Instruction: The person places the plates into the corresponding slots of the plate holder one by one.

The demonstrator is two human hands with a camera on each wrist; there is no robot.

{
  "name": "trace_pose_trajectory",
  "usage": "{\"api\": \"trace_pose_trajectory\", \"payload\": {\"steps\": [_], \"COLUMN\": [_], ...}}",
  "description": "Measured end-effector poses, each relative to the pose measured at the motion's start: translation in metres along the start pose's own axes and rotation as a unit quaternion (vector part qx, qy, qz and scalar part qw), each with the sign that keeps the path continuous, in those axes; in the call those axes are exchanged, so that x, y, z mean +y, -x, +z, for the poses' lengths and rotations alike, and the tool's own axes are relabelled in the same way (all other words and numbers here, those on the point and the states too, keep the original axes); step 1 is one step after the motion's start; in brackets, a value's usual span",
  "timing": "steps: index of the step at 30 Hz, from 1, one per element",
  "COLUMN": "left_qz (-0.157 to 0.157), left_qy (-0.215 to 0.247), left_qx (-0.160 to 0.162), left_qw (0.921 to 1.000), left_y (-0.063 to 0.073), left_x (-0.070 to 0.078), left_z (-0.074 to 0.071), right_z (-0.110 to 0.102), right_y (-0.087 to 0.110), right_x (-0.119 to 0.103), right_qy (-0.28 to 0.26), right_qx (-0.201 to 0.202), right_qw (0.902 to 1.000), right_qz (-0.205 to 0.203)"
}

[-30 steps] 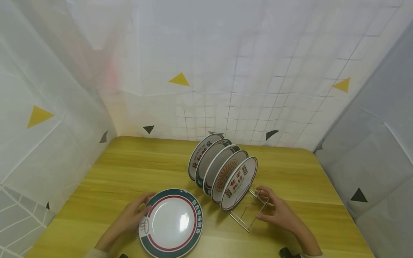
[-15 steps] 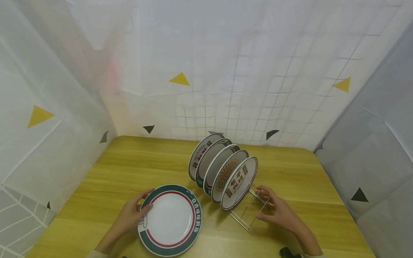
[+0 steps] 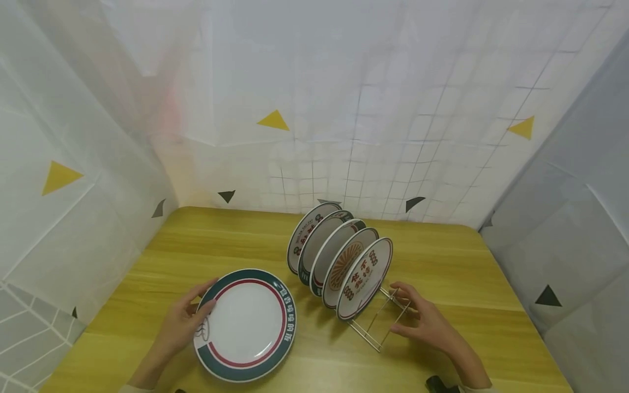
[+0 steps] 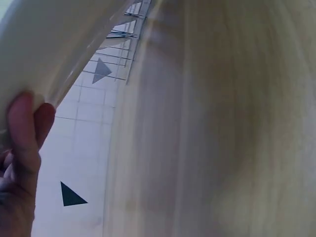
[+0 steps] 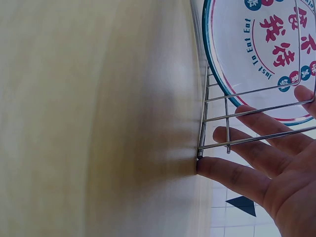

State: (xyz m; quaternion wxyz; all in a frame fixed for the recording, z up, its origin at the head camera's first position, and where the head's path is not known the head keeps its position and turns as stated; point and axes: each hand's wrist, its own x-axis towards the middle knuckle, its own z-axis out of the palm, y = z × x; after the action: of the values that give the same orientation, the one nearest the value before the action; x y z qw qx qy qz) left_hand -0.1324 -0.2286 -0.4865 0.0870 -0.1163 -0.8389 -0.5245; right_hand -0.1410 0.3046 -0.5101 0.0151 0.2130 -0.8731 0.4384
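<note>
My left hand (image 3: 179, 319) holds the left side of a round white plate (image 3: 250, 322) with a green-and-red rim, thumb on top and fingers under the edge. In the left wrist view, the pale underside of this plate (image 4: 54, 39) is tilted up off the wood. My right hand (image 3: 422, 322) grips the bare right end of a wire plate rack (image 3: 378, 347). In the right wrist view, its fingers lie against the rack's end wires (image 5: 203, 128). Several patterned plates (image 3: 363, 281) stand leaning in the rack. Part of the left fingers is hidden by the plate.
A yellow wood-grain table (image 3: 211, 240) carries everything. Pale sheeting (image 3: 314, 98) with triangle marks and grid lines encloses the back and both sides. A dark strap piece (image 3: 436, 384) shows at the right wrist.
The plate in my left hand has risen from the table and shifted left and away from me. My right hand and the rack stay where they were.
</note>
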Motion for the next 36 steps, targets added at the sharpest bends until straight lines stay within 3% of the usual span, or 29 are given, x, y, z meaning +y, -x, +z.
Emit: {"api": "trace_pose_trajectory", "payload": {"steps": [6,11,14,17,21,24,28,31,36], "left_qz": [0.000,0.002,0.023,0.041,0.090,0.178,0.306,0.366,0.420], "left_qy": [0.003,0.045,0.062,0.048,0.025,0.023,0.020,0.006,-0.053], "left_qx": [0.024,0.029,0.041,0.068,0.113,0.135,0.150,0.152,0.147], "left_qw": [0.9997,0.9986,0.9970,0.9957,0.9892,0.9743,0.9399,0.9180,0.8937], "left_y": [-0.001,-0.005,-0.013,-0.022,-0.035,-0.049,-0.068,-0.079,-0.090], "left_x": [0.011,0.034,0.057,0.086,0.128,0.156,0.187,0.205,0.221], "left_z": [-0.009,-0.018,-0.025,-0.026,-0.013,0.008,0.045,0.074,0.119], "right_z": [-0.001,0.000,0.000,0.000,0.000,-0.002,-0.003,-0.003,0.000], "right_y": [0.000,0.000,0.000,0.000,0.000,0.001,0.001,0.000,-0.003], "right_x": [-0.001,-0.002,-0.002,0.000,0.002,0.002,0.001,-0.001,-0.003], "right_qy": [-0.004,-0.004,-0.003,-0.003,-0.003,0.001,0.005,0.001,-0.007], "right_qx": [-0.003,-0.003,-0.003,-0.002,-0.001,0.000,0.002,0.002,-0.002], "right_qw": [1.0000,1.0000,1.0000,1.0000,1.0000,1.0000,0.9999,0.9998,0.9997], "right_qz": [0.005,0.004,0.003,0.004,0.006,0.007,0.012,0.021,0.025]}}
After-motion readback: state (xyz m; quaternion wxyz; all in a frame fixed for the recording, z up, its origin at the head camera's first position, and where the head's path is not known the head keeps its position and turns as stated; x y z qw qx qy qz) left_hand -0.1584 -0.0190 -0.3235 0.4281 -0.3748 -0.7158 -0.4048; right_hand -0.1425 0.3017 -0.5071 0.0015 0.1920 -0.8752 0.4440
